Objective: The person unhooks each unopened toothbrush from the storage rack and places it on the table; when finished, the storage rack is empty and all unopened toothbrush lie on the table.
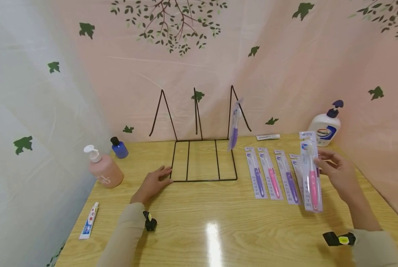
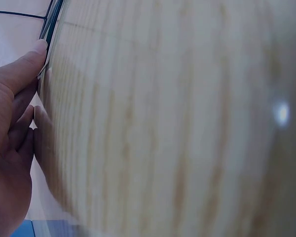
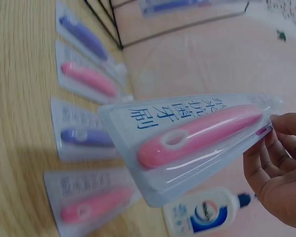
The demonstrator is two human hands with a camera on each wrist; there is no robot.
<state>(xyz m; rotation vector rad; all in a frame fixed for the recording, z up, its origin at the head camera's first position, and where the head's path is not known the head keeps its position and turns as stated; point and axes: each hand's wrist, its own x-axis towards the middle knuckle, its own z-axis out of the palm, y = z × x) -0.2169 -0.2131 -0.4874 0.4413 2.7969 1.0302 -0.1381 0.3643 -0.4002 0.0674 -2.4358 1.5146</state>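
Observation:
My right hand (image 1: 335, 168) pinches a packaged pink toothbrush (image 1: 311, 176) by its upper edge, holding it upright above the table; the right wrist view shows the pink toothbrush pack (image 3: 197, 138) close up with my fingers (image 3: 281, 163) on it. My left hand (image 1: 153, 181) lies flat on the wooden table (image 1: 202, 230), its fingertips touching the front left corner of a black wire rack (image 1: 202, 159). A purple toothbrush pack (image 1: 234, 126) stands in the rack's right slot. Several packaged toothbrushes (image 1: 273, 174) lie in a row on the table.
A pink pump bottle (image 1: 102, 168) and a small blue bottle (image 1: 119, 147) stand at the left. A toothpaste tube (image 1: 89, 220) lies near the left edge. A white pump bottle (image 1: 326, 128) stands at the back right, a small white tube (image 1: 267, 137) beside it.

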